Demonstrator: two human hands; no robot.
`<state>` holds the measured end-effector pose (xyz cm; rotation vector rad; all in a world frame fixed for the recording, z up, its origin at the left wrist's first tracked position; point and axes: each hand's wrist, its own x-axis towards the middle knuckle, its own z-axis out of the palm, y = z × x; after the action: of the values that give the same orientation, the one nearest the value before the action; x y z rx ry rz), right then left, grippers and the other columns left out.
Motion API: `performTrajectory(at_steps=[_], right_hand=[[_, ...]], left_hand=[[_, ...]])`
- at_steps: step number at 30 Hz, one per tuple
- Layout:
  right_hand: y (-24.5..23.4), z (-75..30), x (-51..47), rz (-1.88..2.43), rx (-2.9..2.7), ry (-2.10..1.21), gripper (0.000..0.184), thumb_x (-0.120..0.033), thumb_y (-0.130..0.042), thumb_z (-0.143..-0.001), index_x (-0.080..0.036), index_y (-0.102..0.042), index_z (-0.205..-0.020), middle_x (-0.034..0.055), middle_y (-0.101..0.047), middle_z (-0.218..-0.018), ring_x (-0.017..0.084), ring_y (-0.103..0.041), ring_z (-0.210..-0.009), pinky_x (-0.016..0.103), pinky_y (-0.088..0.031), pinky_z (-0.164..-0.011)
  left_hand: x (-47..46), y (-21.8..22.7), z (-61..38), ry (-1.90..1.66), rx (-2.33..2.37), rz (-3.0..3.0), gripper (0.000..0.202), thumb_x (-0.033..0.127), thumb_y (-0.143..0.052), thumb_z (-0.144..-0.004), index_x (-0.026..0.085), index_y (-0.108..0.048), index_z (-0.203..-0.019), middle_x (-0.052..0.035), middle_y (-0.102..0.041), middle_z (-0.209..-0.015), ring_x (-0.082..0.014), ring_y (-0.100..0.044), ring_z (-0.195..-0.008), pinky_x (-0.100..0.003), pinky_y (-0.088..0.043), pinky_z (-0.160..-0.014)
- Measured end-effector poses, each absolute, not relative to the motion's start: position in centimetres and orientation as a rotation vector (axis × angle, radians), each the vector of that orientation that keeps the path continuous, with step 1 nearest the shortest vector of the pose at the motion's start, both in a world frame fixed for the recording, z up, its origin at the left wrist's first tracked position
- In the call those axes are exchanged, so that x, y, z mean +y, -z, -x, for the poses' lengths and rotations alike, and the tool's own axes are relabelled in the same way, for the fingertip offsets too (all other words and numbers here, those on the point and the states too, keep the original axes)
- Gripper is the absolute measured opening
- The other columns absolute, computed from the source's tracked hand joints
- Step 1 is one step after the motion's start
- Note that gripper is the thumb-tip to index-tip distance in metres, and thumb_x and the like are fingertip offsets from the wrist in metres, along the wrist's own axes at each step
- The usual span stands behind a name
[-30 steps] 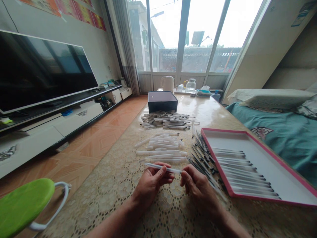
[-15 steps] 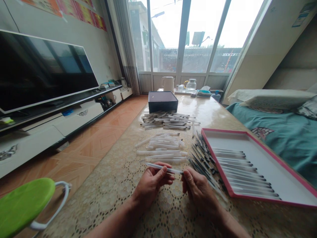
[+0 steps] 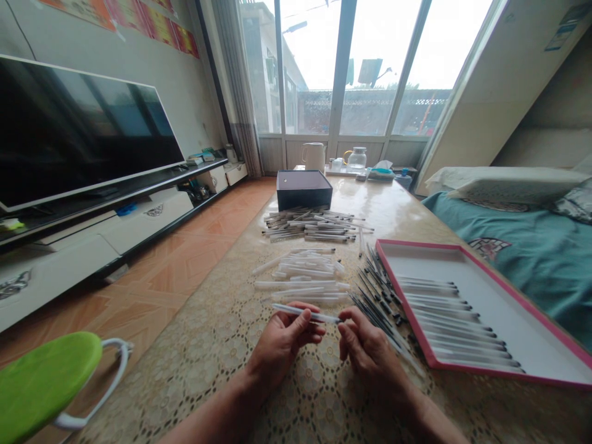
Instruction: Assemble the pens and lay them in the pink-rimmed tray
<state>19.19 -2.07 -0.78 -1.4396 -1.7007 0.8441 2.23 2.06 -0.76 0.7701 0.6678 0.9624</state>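
My left hand (image 3: 289,336) pinches a white translucent pen (image 3: 319,317) between thumb and fingers, its tip pointing left. The fingers of my right hand (image 3: 367,345) are closed at the pen's dark right end, partly hiding it. Just beyond the hands lie clear pen barrels (image 3: 308,271) in a loose pile. Thin dark refills (image 3: 377,305) with black end pieces are spread beside my right hand. To the right, a pink-rimmed white tray (image 3: 476,265) holds a row of pens (image 3: 457,327) with black ends.
A heap of pens (image 3: 314,225) lies before a dark box (image 3: 304,198) farther back. A kettle (image 3: 313,156), a glass jug (image 3: 357,160) and a tissue pack (image 3: 382,172) stand at the table's far end. A green stool (image 3: 50,376) is at lower left, a bed (image 3: 522,228) at right.
The fingers of my right hand have shifted slightly at the pen's right end, the index finger lifting a little. My left hand and the pen stay nearly still.
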Motion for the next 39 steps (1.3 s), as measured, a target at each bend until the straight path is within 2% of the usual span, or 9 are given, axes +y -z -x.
performTrajectory(at_steps=[5, 7, 11, 17, 23, 29, 31, 35, 39], right_hand=[[1.0, -19.2, -2.1, 1.456, -1.718, -0.814, 0.040, -0.042, -0.028, -0.093, -0.021, -0.044, -0.064, -0.0020, -0.054, -0.054, 0.012, -0.052, -0.051, 0.021, -0.035, -0.053], [1.0, -19.3, -2.2, 1.463, -1.707, -0.809, 0.038, -0.042, -0.029, -0.093, -0.020, -0.047, -0.067, -0.0019, -0.055, -0.055, 0.012, -0.052, -0.052, 0.021, -0.036, -0.053], [0.8, -19.3, -2.1, 1.464, -1.684, -0.844, 0.026, -0.041, -0.033, -0.092, -0.020, -0.047, -0.090, -0.0041, -0.056, -0.056, 0.012, -0.052, -0.050, 0.021, -0.035, -0.052], [0.8, -19.2, -2.2, 1.467, -1.680, -0.844, 0.038, -0.043, -0.028, -0.093, -0.021, -0.043, -0.065, -0.0028, -0.053, -0.053, 0.011, -0.049, -0.049, 0.021, -0.033, -0.050], [0.8, -19.2, -2.2, 1.460, -1.694, -0.849, 0.028, -0.041, -0.031, -0.093, -0.020, -0.048, -0.084, -0.0037, -0.056, -0.055, 0.012, -0.050, -0.049, 0.020, -0.034, -0.050], [0.6, -19.4, -2.1, 1.462, -1.747, -0.788, 0.036, -0.040, -0.031, -0.093, -0.020, -0.046, -0.067, -0.0024, -0.054, -0.055, 0.012, -0.051, -0.052, 0.021, -0.035, -0.053], [0.4, -19.2, -2.2, 1.467, -1.763, -0.740, 0.032, -0.038, -0.033, -0.092, -0.020, -0.050, -0.072, -0.0011, -0.056, -0.062, 0.012, -0.053, -0.056, 0.021, -0.037, -0.055], [0.5, -18.8, -2.3, 1.415, -1.838, -0.641, 0.018, -0.033, -0.043, -0.089, -0.020, -0.054, -0.094, 0.0015, -0.062, -0.078, 0.015, -0.057, -0.070, 0.022, -0.041, -0.062], [1.6, -18.8, -2.1, 1.293, -1.886, -0.556, 0.018, -0.027, -0.040, -0.089, -0.020, -0.056, -0.095, 0.0027, -0.063, -0.081, 0.015, -0.058, -0.072, 0.022, -0.043, -0.066]], left_hand=[[2.0, 0.8, -2.1, -0.927, 0.648, -0.782, 0.016, 0.023, -0.063, -0.078, 0.011, -0.064, -0.086, -0.0070, -0.069, -0.074, -0.0138, -0.065, -0.065, -0.024, -0.051, -0.061], [2.0, 0.9, -2.1, -0.932, 0.649, -0.777, 0.015, 0.023, -0.063, -0.078, 0.011, -0.064, -0.086, -0.0064, -0.069, -0.074, -0.0135, -0.065, -0.064, -0.024, -0.051, -0.060], [2.1, 0.9, -2.2, -0.969, 0.663, -0.752, 0.014, 0.022, -0.063, -0.078, 0.011, -0.064, -0.087, -0.0055, -0.068, -0.074, -0.0123, -0.065, -0.064, -0.022, -0.050, -0.059], [2.1, 0.8, -2.2, -0.944, 0.651, -0.769, 0.015, 0.023, -0.063, -0.078, 0.011, -0.065, -0.086, -0.0062, -0.068, -0.073, -0.0132, -0.064, -0.064, -0.023, -0.050, -0.058], [2.1, 0.8, -2.2, -0.960, 0.661, -0.766, 0.014, 0.023, -0.063, -0.077, 0.011, -0.065, -0.086, -0.0048, -0.067, -0.073, -0.0129, -0.064, -0.063, -0.022, -0.050, -0.057], [2.0, 1.0, -2.2, -0.947, 0.680, -0.810, 0.015, 0.025, -0.064, -0.077, 0.012, -0.065, -0.085, -0.0050, -0.068, -0.074, -0.0131, -0.064, -0.064, -0.024, -0.050, -0.058], [2.0, 0.9, -2.3, -0.938, 0.704, -0.858, 0.017, 0.027, -0.064, -0.076, 0.013, -0.064, -0.085, -0.0051, -0.068, -0.073, -0.0139, -0.064, -0.064, -0.025, -0.050, -0.058], [1.9, 0.9, -2.5, -0.881, 0.748, -1.064, 0.022, 0.028, -0.065, -0.075, 0.009, -0.065, -0.086, -0.0044, -0.065, -0.061, -0.0111, -0.059, -0.056, -0.023, -0.047, -0.056], [1.7, 0.8, -2.6, -0.909, 0.796, -1.053, 0.039, 0.032, -0.070, -0.069, 0.013, -0.055, -0.100, -0.0017, -0.063, -0.065, -0.0117, -0.059, -0.053, -0.023, -0.047, -0.051]])
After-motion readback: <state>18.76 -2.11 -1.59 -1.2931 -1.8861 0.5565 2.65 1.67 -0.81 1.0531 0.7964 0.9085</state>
